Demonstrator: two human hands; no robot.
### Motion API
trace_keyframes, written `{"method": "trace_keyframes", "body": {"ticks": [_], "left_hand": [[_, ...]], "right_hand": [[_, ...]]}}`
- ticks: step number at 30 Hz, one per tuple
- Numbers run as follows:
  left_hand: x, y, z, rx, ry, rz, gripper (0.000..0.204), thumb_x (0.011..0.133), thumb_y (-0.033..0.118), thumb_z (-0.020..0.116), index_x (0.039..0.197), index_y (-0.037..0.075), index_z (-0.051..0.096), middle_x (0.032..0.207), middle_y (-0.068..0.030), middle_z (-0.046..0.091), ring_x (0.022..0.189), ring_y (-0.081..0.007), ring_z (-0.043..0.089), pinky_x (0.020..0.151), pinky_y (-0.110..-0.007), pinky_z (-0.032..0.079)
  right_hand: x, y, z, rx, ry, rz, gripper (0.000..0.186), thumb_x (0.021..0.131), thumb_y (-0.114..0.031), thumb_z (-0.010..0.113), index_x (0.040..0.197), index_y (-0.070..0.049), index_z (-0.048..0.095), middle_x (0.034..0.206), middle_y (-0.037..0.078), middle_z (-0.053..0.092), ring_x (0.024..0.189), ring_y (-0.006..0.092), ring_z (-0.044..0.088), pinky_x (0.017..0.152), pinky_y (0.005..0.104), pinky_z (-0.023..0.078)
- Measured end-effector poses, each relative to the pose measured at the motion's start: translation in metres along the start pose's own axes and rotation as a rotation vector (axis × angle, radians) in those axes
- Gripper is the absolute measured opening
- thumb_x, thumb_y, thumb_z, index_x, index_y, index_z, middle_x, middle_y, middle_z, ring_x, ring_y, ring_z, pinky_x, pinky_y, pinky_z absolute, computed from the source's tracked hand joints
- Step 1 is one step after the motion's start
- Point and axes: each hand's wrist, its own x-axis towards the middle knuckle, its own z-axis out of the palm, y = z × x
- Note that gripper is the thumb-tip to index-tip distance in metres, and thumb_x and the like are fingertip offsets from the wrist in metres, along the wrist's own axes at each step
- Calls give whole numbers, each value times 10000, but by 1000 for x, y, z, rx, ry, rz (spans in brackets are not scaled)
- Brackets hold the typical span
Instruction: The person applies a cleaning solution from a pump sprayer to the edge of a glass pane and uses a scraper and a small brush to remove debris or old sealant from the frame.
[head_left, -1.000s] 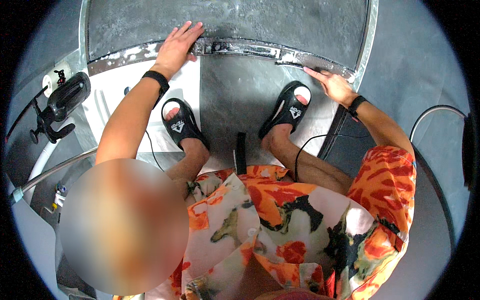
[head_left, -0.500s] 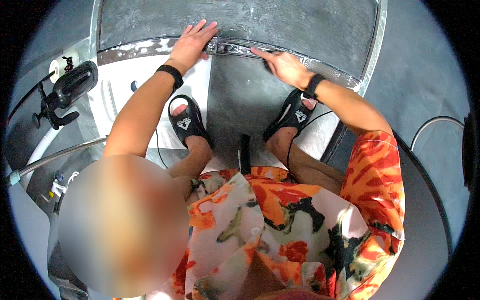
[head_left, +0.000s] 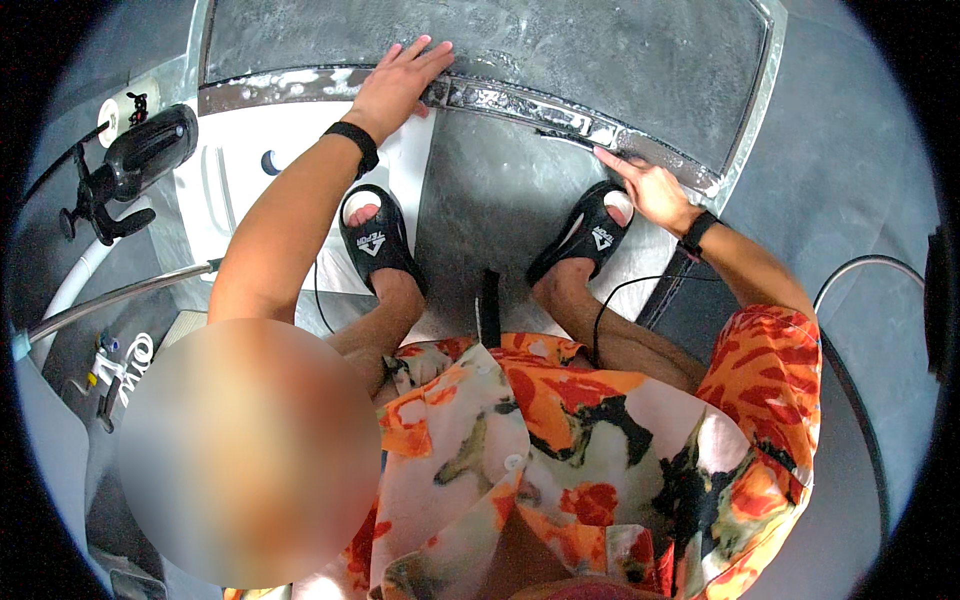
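A dark, wet strip with foam on it runs along the near edge of a large grey framed panel. My left hand lies on the strip's left half, its fingers spread onto the panel. Farther right, my right hand reaches to the strip's lower edge with the index finger stretched out and touching it. Its other fingers are partly curled, and I see nothing held in them. A thin black line shows along the edge just left of that fingertip; I cannot tell what it is.
My feet in black slides stand on the floor between white panels. At left are a black device on a clamp, a metal bar and a white coiled cord. A curved metal tube stands at right.
My right hand has slid right and nearer to me along the strip, baring more of its wet middle. The left hand stays on the strip, and the view has shifted slightly.
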Motion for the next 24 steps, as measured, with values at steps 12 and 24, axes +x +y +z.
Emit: {"method": "trace_keyframes", "body": {"ticks": [12,24], "left_hand": [[-4,2,-9,-11,-5,17,1008,690,114,869,1576,169,391,1699,35,267,1564,-253,253,1271,-495,266],[10,-5,-44,373,-263,232,955,788,83,803,1604,166,315,1712,-54,199,1554,-314,255,1207,-420,401]], "right_hand": [[106,-73,17,200,191,-141,617,959,-58,551,1540,-250,470,899,200,671,766,394,671,710,488,531],[13,-77,76,509,656,479,546,1043,-74,437,1573,-204,422,876,269,689,742,366,720,686,444,561]]}}
